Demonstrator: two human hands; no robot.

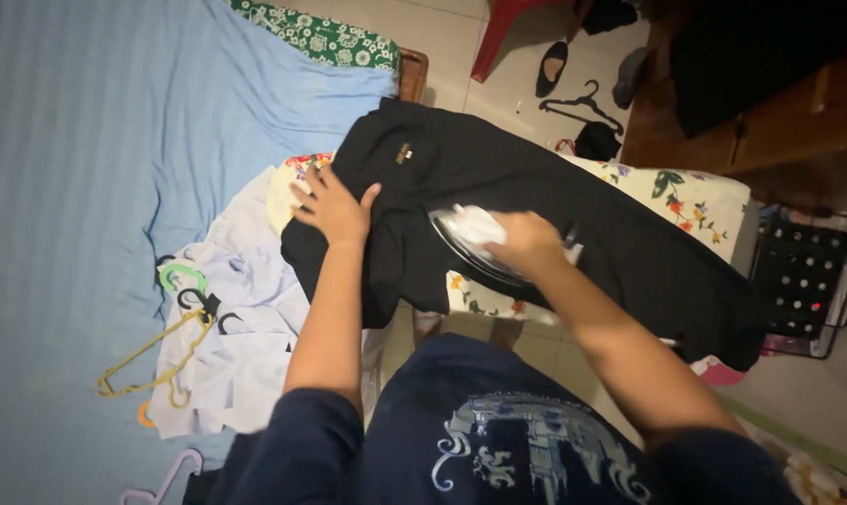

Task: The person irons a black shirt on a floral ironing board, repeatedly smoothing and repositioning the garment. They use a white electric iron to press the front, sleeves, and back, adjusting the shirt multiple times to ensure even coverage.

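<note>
A black garment (498,178) lies spread over an ironing board with a floral cover (694,201). My left hand (333,208) rests flat on the garment's left end, fingers apart, pressing the cloth down. My right hand (526,241) grips the white handle of an iron (475,238) that sits on the middle of the black garment. The iron's dark soleplate edge shows under my hand.
A bed with a light blue sheet (86,187) fills the left. White clothes (246,318) and several hangers (175,309) lie on its edge. A black hanger (582,105) and shoes lie on the tiled floor. A black perforated stool (802,276) stands at right, by wooden furniture (779,122).
</note>
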